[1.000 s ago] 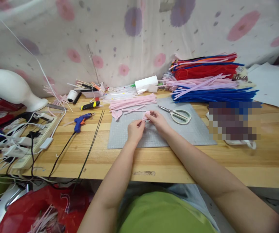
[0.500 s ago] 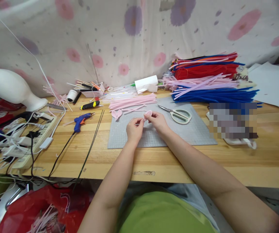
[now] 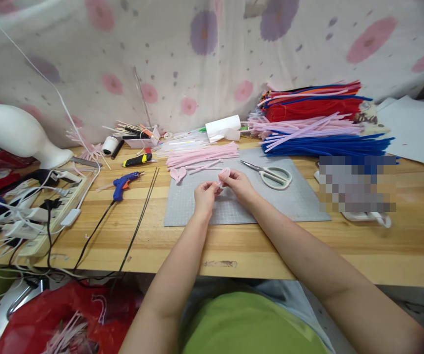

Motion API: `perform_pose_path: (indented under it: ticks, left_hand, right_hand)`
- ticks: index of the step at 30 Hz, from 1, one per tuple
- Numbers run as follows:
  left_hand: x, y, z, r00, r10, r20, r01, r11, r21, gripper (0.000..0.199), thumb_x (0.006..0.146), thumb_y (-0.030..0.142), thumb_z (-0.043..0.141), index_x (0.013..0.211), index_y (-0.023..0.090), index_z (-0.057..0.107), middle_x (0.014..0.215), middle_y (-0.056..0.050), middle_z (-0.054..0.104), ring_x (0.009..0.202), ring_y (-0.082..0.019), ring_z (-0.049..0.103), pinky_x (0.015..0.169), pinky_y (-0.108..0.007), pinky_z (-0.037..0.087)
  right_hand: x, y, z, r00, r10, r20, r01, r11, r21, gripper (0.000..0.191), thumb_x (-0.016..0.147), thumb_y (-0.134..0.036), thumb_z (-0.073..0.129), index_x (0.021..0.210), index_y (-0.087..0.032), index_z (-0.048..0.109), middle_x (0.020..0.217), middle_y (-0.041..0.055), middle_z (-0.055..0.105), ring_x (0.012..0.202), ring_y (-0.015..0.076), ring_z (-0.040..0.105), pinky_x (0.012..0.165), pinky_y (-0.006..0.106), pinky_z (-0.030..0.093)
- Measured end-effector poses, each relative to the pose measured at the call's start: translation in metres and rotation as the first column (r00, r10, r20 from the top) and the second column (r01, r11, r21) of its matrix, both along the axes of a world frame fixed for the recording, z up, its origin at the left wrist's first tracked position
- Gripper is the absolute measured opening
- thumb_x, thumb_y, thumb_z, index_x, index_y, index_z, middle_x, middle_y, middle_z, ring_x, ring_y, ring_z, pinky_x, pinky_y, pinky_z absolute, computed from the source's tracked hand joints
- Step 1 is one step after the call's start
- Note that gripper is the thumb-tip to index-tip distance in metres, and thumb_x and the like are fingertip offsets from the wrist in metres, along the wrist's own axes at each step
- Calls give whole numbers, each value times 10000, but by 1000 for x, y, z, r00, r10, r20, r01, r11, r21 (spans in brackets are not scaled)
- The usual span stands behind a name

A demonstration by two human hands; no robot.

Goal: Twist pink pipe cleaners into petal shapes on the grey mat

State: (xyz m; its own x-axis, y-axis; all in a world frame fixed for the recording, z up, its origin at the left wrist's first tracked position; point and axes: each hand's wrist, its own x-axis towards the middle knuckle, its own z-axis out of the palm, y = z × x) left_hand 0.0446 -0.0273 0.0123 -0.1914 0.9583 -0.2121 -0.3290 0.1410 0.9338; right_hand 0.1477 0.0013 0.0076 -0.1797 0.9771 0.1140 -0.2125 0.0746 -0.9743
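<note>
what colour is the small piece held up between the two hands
The small piece is pale pink, seen best in the head view.

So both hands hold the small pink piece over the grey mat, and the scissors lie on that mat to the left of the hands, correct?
Not quite: the left hand and right hand do hold the small pink piece over the grey mat, but the head view shows the scissors to their right.

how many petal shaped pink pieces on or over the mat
2: one petal-shaped piece on the grey mat, at its far left corner; another piece between the left hand and right hand, partly hidden by fingers.
</note>
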Motion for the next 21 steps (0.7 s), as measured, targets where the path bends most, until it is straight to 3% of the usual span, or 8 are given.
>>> perform_pose_path:
  ticks: [3, 6, 11, 13, 17, 21]
  left_hand:
    - [1, 3, -9, 994, 58, -89, -45, 990, 137, 114, 650, 247, 584, 653, 138, 550, 612, -1, 578, 580, -93, 558, 651, -260, 443]
    - [0, 5, -18, 968, 73, -239, -14, 971, 238, 164, 684, 315, 568, 709, 153, 561, 692, -20, 600, 672, -109, 568, 686, -261, 435]
    - [-4, 4, -20, 849, 153, -505, 31, 941, 337, 186, 697, 342, 563, 680, 157, 581, 726, -35, 592, 723, -117, 537, 722, -262, 416]
    - [-3, 4, -19, 846, 195, -497, -10, 937, 350, 167, 696, 325, 563, 678, 160, 587, 735, -32, 585, 742, -114, 529, 735, -258, 412]
    - [1, 5, -18, 916, 235, -326, -150, 952, 266, 139, 686, 297, 562, 717, 163, 585, 734, -16, 585, 714, -97, 529, 693, -235, 416]
    - [2, 4, -11, 960, 212, -185, -180, 968, 176, 119, 644, 268, 589, 669, 152, 573, 670, 7, 572, 643, -81, 516, 611, -207, 398]
  right_hand:
    - [-1, 1, -3, 999, 19, -47, -22, 998, -52, 243, 595, -363, 651, 700, -168, 552, 652, -22, 551, 601, 94, 485, 607, 247, 392]
    - [-1, 2, -4, 999, -49, -1, 48, 997, -54, 254, 553, -338, 678, 688, -161, 556, 647, -23, 555, 599, 94, 480, 625, 255, 391]
    - [1, 4, 0, 994, -107, 8, 107, 994, -19, 280, 521, -325, 699, 687, -166, 539, 621, -31, 549, 581, 90, 479, 615, 251, 395]
    - [-1, 2, -1, 994, -108, -20, 107, 993, -46, 302, 541, -352, 687, 729, -176, 529, 643, -32, 553, 587, 88, 491, 613, 248, 403]
    - [-10, -1, -7, 998, -53, 39, 56, 996, -67, 287, 600, -418, 629, 698, -176, 512, 651, -30, 538, 582, 79, 487, 597, 234, 402]
    - [-16, -2, -11, 983, -104, 151, 108, 994, -18, 273, 644, -440, 568, 672, -178, 493, 608, -32, 521, 541, 82, 460, 553, 232, 385]
